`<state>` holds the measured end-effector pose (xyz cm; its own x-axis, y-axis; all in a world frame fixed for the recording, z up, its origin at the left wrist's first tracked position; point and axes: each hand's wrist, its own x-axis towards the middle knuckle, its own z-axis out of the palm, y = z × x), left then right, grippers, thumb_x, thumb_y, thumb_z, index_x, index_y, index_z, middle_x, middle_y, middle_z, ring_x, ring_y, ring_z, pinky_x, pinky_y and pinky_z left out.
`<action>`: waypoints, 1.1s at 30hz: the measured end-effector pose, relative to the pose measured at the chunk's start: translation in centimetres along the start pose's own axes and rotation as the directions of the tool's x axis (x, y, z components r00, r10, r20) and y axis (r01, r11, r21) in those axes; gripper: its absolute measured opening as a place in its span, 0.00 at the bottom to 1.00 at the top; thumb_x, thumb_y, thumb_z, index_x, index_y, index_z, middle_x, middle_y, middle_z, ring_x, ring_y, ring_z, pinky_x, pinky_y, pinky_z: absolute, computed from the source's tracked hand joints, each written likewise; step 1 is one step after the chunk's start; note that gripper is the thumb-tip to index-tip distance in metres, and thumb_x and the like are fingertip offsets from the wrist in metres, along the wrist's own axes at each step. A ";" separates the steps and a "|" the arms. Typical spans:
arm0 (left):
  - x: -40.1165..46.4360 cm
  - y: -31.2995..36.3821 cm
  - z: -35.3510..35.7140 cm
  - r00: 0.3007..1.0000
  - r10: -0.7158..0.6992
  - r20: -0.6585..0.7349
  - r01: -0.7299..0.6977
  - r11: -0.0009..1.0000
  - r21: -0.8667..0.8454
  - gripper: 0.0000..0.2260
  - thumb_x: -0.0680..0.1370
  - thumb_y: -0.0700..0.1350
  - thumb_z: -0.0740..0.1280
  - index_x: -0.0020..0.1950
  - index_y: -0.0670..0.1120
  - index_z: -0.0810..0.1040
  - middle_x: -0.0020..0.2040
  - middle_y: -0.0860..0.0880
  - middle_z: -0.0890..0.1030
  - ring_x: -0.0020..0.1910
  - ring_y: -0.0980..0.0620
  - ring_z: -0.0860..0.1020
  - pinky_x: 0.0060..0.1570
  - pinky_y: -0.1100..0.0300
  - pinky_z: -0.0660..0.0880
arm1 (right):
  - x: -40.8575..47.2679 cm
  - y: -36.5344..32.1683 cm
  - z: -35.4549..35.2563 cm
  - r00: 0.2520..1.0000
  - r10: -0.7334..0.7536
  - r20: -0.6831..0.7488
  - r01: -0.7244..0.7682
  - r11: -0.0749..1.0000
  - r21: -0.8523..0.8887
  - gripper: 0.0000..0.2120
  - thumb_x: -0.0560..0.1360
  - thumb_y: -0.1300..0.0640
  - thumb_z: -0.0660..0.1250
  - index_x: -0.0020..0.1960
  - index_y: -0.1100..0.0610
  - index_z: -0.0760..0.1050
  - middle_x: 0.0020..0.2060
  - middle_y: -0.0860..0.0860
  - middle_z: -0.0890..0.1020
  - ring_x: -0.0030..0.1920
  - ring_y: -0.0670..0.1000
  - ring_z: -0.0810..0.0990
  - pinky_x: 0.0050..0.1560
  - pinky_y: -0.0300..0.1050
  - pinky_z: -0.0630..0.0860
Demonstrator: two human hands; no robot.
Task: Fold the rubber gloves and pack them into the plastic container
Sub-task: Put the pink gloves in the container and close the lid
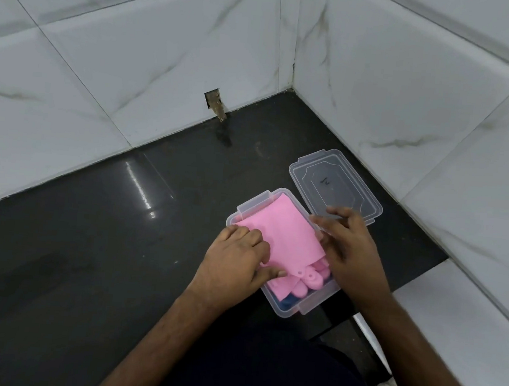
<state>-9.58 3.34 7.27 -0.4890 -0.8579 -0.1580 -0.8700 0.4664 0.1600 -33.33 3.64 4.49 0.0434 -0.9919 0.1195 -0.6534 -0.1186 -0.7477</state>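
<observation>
A folded pink rubber glove (286, 235) lies in the clear plastic container (247, 212) on the dark counter, its fingers bunched at the near end. Something blue (287, 303) shows under it at the container's near corner. My left hand (235, 262) presses on the glove's left side, fingertips curled over its edge. My right hand (350, 247) rests at the container's right rim, fingers spread and touching the glove's right edge. The clear lid (334, 181) lies flat just beyond the container to the right.
The dark polished counter (119, 242) runs into a corner of white marble-tiled walls (166, 62). A small broken hole (213, 103) sits at the base of the back wall. A white ledge (450, 333) borders the counter at right.
</observation>
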 end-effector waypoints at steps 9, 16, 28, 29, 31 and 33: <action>-1.5 1.8 0.7 0.966 0.258 0.022 -0.248 0.947 -0.204 0.22 0.81 0.63 0.59 0.63 0.53 0.82 0.55 0.54 0.80 0.56 0.54 0.77 0.60 0.54 0.72 | -4.8 0.9 0.5 0.994 -0.106 0.015 0.105 0.994 0.028 0.14 0.81 0.58 0.65 0.65 0.54 0.81 0.64 0.52 0.71 0.64 0.52 0.75 0.59 0.51 0.81; -2.3 1.2 0.6 0.974 0.195 0.115 -0.162 0.955 -0.248 0.29 0.75 0.74 0.60 0.65 0.57 0.82 0.55 0.58 0.77 0.55 0.58 0.72 0.57 0.57 0.70 | -4.8 0.5 1.5 0.999 -0.020 -0.036 0.022 0.999 0.046 0.20 0.81 0.46 0.60 0.60 0.56 0.84 0.60 0.50 0.75 0.61 0.51 0.75 0.55 0.52 0.81; -4.7 0.0 0.5 0.995 0.102 0.021 -0.100 0.991 -0.087 0.25 0.81 0.64 0.54 0.66 0.53 0.82 0.61 0.55 0.78 0.62 0.54 0.75 0.68 0.56 0.70 | -3.7 -0.4 4.7 0.993 0.027 -0.117 -0.022 0.999 0.042 0.23 0.82 0.41 0.56 0.62 0.52 0.82 0.58 0.46 0.73 0.59 0.46 0.72 0.55 0.42 0.77; -4.8 -0.1 0.4 0.997 0.083 0.010 -0.082 0.993 -0.080 0.25 0.81 0.62 0.55 0.67 0.52 0.81 0.61 0.54 0.78 0.63 0.53 0.75 0.69 0.55 0.70 | -3.4 -0.5 5.0 0.993 0.021 -0.119 -0.018 0.999 0.033 0.22 0.82 0.41 0.56 0.62 0.51 0.82 0.58 0.46 0.73 0.60 0.45 0.71 0.55 0.41 0.77; -4.9 -0.5 0.4 0.999 0.038 -0.010 -0.038 0.996 -0.076 0.23 0.82 0.59 0.57 0.68 0.50 0.81 0.61 0.52 0.79 0.63 0.52 0.75 0.69 0.55 0.72 | -2.9 -0.5 5.4 0.993 0.010 -0.115 -0.008 1.000 0.017 0.21 0.82 0.41 0.57 0.63 0.50 0.81 0.59 0.47 0.73 0.61 0.45 0.71 0.54 0.43 0.78; -4.9 -1.0 0.4 0.999 -0.019 -0.038 0.015 0.995 -0.094 0.19 0.83 0.55 0.62 0.69 0.48 0.80 0.62 0.51 0.79 0.66 0.51 0.75 0.69 0.55 0.73 | -2.5 -0.5 5.9 0.994 -0.019 -0.103 0.019 1.000 0.001 0.20 0.83 0.42 0.56 0.66 0.49 0.80 0.59 0.48 0.73 0.61 0.47 0.72 0.52 0.47 0.80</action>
<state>-6.31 7.18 7.46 -0.4697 -0.8741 -0.1240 -0.8675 0.4308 0.2488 -28.64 5.88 0.76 -0.0226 -0.9794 0.2005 -0.6514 -0.1377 -0.7461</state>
